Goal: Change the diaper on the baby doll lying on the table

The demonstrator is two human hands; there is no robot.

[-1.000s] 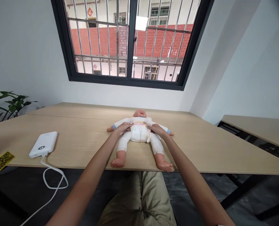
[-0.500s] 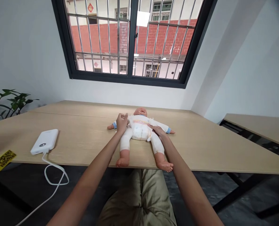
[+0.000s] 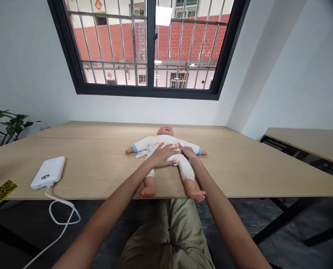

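Observation:
A baby doll (image 3: 186,170) in a white outfit with blue cuffs lies on its back, its feet at the table's front edge. Around its hips is a white diaper (image 3: 176,160), largely hidden by my hands. My left hand (image 3: 162,155) lies across the diaper's front with its fingers spread. At the doll's hip on the right side, my right hand (image 3: 188,152) rests with fingers stretched out onto the diaper. A loose white diaper flap (image 3: 141,153) sticks out on the left, beside the doll's arm.
On the wooden table (image 3: 99,160), a white power bank (image 3: 48,172) with a white cable (image 3: 67,203) sits at left. A yellow tag (image 3: 0,194) is at the left edge, a green plant (image 3: 11,125) behind. A barred window (image 3: 146,91) is ahead; another table (image 3: 309,144) stands right.
My left hand has moved right from the doll's side onto the diaper's front, and its closed fingers have spread. The flap at left now shows. My right hand stays at the hip.

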